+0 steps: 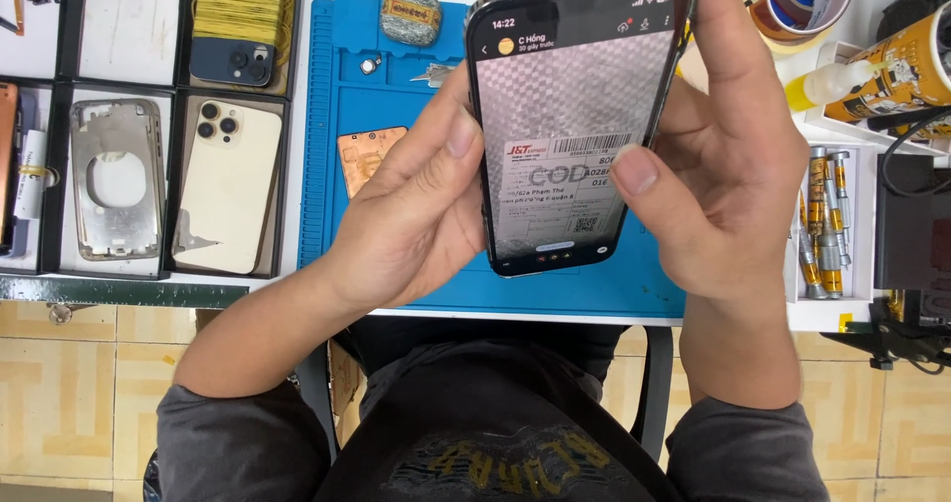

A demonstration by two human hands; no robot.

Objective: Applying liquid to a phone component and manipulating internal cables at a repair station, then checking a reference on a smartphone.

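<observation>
Dark-framed and glossy, the smartphone (575, 125) sits upright between your two hands above the blue work mat (337, 165), its lit screen facing you and showing a photo of a parcel label with a barcode. Your left hand (416, 215) wraps the phone's left edge from behind, fingers closed on it, with the thumb lying across the left side of the glass. Your right hand (723, 165) clamps the right edge and top corner, and its thumb presses onto the screen near the middle right. Both hands are gripping the phone; it touches nothing else.

Under your left hand a copper-coloured plate (365, 155) lies on the mat, partly hidden by your fingers. Near the mat's top edge rests a grey, speckled oblong block (410, 14), with a small round metal part (369, 64) just below it.

To the left of the mat, black-walled trays hold a gold phone back with three camera lenses (230, 187), a bare silver phone frame (116, 179) beside it, and farther up a dark phone bound in yellow bands (241, 26).

On your right, a white holder carries a row of screwdrivers with yellow bands (824, 224). Above them lie a small yellow squeeze bottle (827, 84) and a roll of tape (800, 1).
</observation>
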